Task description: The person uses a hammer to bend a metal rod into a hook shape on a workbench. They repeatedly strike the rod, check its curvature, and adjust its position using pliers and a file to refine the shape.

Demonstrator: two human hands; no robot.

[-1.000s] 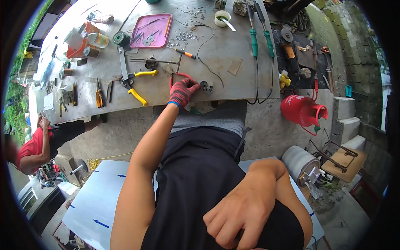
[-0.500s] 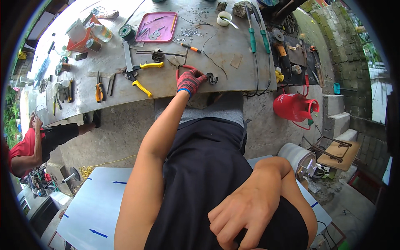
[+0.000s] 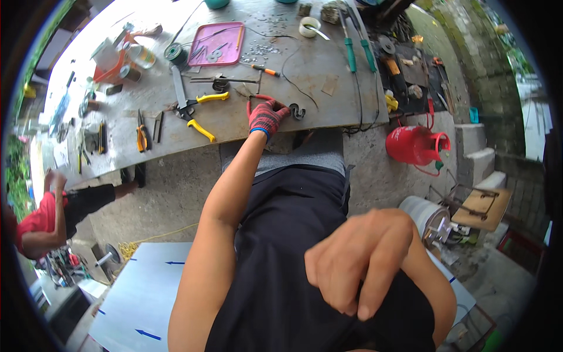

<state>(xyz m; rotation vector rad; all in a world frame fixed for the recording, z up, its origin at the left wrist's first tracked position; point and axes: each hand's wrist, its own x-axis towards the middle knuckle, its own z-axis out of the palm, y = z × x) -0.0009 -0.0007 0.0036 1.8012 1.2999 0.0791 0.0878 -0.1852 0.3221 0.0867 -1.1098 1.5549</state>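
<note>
Orange-handled pliers (image 3: 141, 136) lie by the desk's (image 3: 337, 108) front edge, 2 green-handled tools (image 3: 350, 56) along its right edge; a red gas cylinder (image 3: 409, 145) sits beyond its front right corner.

Left of upper centre in the frame, a red-handled tool (image 3: 248, 107) is seen partly covered, its handles spread, while a dark, curved metal piece (image 3: 298, 111) is seen just rightward.

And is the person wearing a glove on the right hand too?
No, the right hand is bare, while the left hand wears a red-and-dark glove.
</note>
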